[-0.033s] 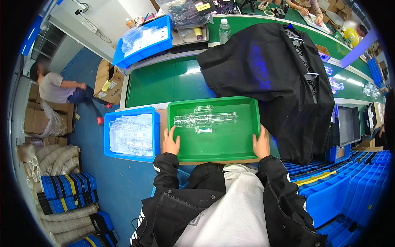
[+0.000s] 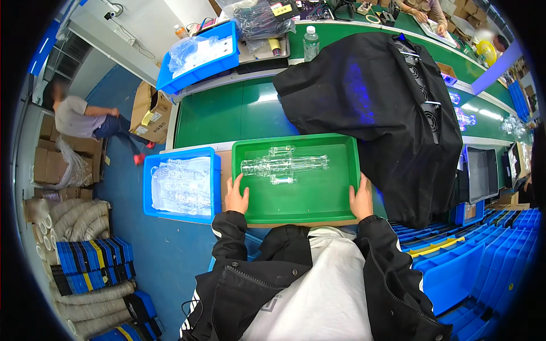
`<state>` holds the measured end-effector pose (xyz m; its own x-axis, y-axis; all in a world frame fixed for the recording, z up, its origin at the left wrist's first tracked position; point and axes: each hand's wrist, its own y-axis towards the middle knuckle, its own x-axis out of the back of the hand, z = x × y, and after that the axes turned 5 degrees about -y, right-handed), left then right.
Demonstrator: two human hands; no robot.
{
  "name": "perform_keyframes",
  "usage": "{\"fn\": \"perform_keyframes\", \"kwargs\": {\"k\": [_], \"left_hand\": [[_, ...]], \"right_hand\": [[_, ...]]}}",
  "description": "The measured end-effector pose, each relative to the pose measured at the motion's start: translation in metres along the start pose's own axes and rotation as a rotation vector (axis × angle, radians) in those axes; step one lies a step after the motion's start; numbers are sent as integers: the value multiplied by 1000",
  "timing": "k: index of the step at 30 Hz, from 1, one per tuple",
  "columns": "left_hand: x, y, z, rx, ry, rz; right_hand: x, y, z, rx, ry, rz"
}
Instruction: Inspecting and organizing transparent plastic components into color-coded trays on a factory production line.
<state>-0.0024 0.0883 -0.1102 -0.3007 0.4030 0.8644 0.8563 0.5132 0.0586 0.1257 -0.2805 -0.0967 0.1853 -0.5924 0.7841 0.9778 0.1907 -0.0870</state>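
A green tray [image 2: 335, 207] lies on the bench right in front of me. Inside it rest a few clear plastic tube-shaped parts [image 2: 284, 165], near its far side. My left hand [image 2: 236, 197] grips the tray's left rim, thumb over the edge. My right hand [image 2: 360, 200] grips the right rim the same way. Both black sleeves come up from the lower edge.
A blue bin [image 2: 149, 187] holding bagged clear parts sits against the tray's left side. A black cloth [image 2: 375, 102] covers a machine on the green belt [image 2: 227, 113]. Another blue bin [image 2: 199, 54] and a bottle [image 2: 310, 42] stand farther back. A person [image 2: 79, 119] sits at left; blue crates [image 2: 472, 267] are stacked at right.
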Motion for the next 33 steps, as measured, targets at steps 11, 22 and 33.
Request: {"fn": "perform_keyframes", "kwargs": {"k": [11,22,33], "left_hand": [[2,-1,-3,12,-52,3],[2,-1,-7,-2,-55,-10],[-6,15,2,-116,-106,14]], "right_hand": [[-1,1,-7,8,-22,41],[11,3,-2,-36,-35,162],[-1,6,-33,267,-145,-111]]}}
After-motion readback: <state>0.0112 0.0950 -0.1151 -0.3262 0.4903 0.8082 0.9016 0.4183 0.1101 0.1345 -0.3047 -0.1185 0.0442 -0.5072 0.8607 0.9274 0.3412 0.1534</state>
